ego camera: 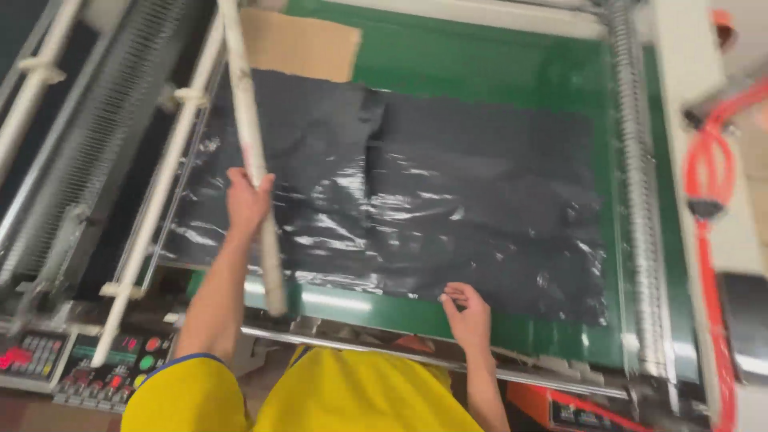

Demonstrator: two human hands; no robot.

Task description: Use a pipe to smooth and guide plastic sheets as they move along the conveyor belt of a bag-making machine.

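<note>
A stack of shiny black plastic bags (448, 200) lies flat on the green machine bed (496, 60). My left hand (246, 200) is closed around a long pale stick (250, 136) that slants from the top of the view down past the bed's near edge, lying over the left part of the bags. My right hand (468, 314) rests at the near edge of the bags, its fingers pinching the plastic there. Yellow sleeves cover my upper arms.
A brown cardboard sheet (308, 44) lies at the back left of the bed. White rails (156, 200) run along the left. A control panel (104, 368) with coloured buttons sits at lower left. A ribbed hose (640, 200) and red cables (708, 184) run down the right side.
</note>
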